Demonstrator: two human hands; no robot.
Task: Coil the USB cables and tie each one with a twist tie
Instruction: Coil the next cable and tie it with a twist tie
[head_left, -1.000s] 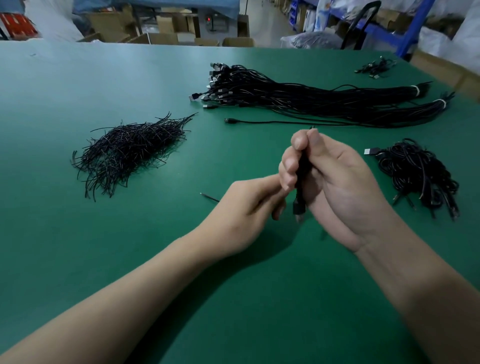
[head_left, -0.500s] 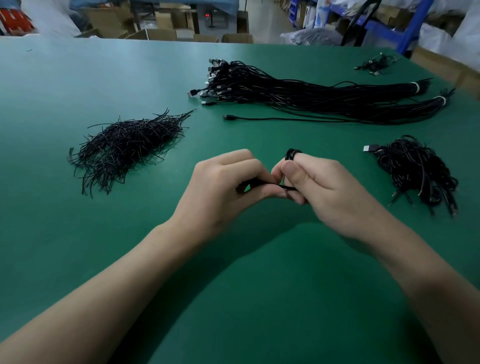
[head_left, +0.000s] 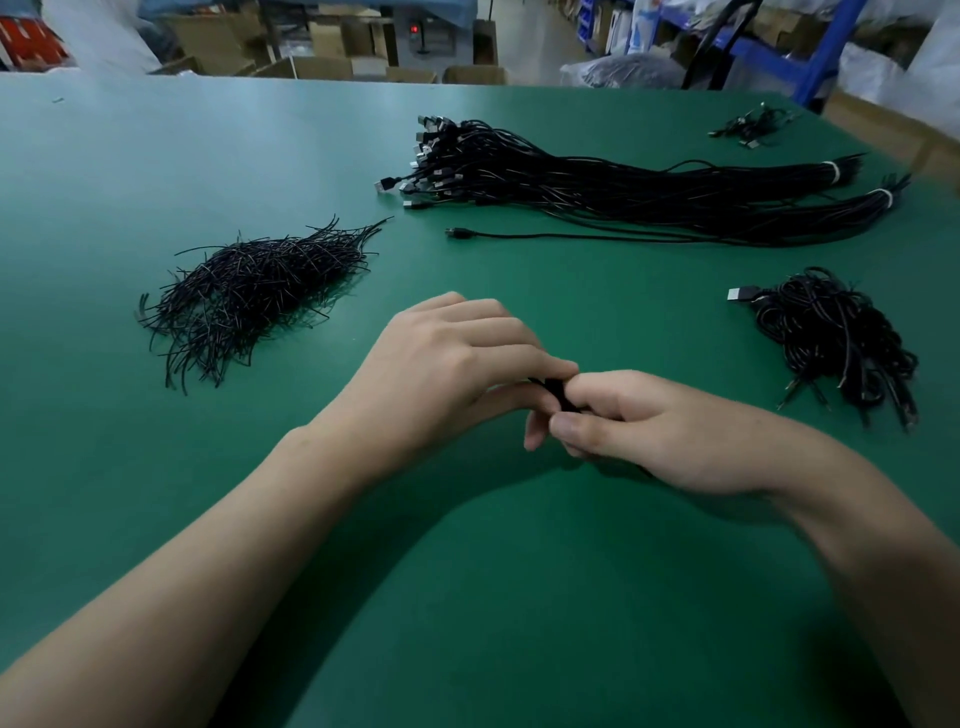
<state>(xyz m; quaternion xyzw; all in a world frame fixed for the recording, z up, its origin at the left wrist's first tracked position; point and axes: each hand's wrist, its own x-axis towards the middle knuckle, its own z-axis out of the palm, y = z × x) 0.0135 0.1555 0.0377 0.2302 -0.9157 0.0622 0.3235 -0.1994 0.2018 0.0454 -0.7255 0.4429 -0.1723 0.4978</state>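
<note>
A small black bundle of cable (head_left: 555, 391) sits just above the middle of the view, pinched between the two hands, which are pressed together over the green table (head_left: 467, 597). Only a short dark stretch of it shows between the fingertips, so I cannot tell how many loops it has or whether a tie is already round it. The left hand (head_left: 452, 374) comes in from seven o'clock, knuckles up, its fingers curled and its fingertips closed on the bundle's near-left side. The right hand (head_left: 644, 426) comes in from four o'clock, its thumb and bent fingers clamped on the same bundle, so the fingertips of both hands touch. At ten o'clock from the hands, well apart, lies a loose heap of thin black twist ties (head_left: 249, 296). At twelve to one o'clock, farther back, a long sheaf of straight black cables (head_left: 623, 187) stretches across the table, plugs at its left end and two white bands (head_left: 832, 171) near its right end. One single cable (head_left: 545, 236) lies just in front of that sheaf, its plug pointing left. At three o'clock a pile of coiled cables (head_left: 836, 348) rests on the table, one plug sticking out on its left. Far off at one o'clock is a small bunch of cables (head_left: 753, 124) near the table's back edge. Beyond the table stand cardboard boxes (head_left: 311, 47) and a blue rack (head_left: 826, 52).
</note>
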